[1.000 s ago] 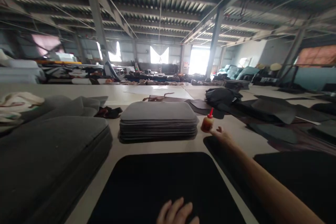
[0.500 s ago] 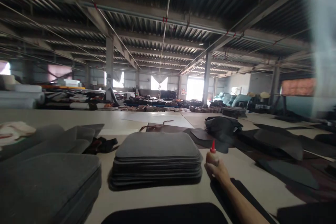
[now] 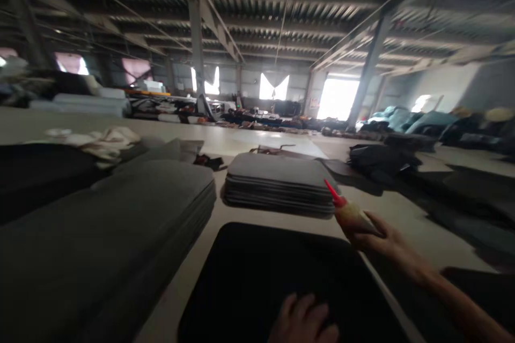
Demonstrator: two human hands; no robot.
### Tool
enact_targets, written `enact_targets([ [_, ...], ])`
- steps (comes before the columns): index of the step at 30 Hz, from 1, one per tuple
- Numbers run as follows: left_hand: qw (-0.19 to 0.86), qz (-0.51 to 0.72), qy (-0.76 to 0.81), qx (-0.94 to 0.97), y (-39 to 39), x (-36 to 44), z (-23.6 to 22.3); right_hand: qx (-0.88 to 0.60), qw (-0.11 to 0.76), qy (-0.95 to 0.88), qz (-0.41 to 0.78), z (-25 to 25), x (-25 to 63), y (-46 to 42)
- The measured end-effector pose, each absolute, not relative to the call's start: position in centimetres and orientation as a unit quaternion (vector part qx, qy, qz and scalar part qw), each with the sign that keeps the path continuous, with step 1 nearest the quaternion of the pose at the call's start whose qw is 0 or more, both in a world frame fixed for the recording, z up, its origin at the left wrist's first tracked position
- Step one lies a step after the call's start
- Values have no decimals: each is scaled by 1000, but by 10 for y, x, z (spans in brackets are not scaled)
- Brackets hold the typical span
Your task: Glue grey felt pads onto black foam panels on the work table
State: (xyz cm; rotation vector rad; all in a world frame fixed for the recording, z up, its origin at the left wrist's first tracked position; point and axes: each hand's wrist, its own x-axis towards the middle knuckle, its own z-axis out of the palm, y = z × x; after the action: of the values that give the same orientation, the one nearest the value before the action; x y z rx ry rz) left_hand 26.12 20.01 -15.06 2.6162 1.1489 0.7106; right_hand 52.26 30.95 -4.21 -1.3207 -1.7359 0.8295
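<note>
In my right hand (image 3: 372, 238) is a yellowish squeeze bottle (image 3: 350, 215) with a red pointed nozzle, tilted up and to the left. My fingers wrap around its body, above the right edge of a black rounded panel (image 3: 277, 262). My left hand (image 3: 304, 321) lies on that panel near the bottom of the view, fingers spread and a little blurred. Behind the panel is a neat stack of grey rounded sheets (image 3: 281, 171). The bottle's nozzle shows in front of the stack's right end.
A larger stack of dark grey sheets (image 3: 120, 225) fills the left of the table. Cream cloth (image 3: 108, 142) lies behind it. Dark material (image 3: 380, 163) is heaped at the back right, with more dark pieces (image 3: 475, 193) along the right side.
The view has swung left and down. My right hand has tipped the bottle from upright to slanting left, over the black panel's edge. My left hand has come into view on the panel.
</note>
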Motion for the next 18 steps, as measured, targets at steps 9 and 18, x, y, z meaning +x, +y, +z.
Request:
enact_targets([
  [9,82,166,333,924,166,255,-105,-482,345,-715,370,-52,453,239],
  [18,60,185,316,929,169,256,-102,-391,268,-766,435,-51,382,229],
])
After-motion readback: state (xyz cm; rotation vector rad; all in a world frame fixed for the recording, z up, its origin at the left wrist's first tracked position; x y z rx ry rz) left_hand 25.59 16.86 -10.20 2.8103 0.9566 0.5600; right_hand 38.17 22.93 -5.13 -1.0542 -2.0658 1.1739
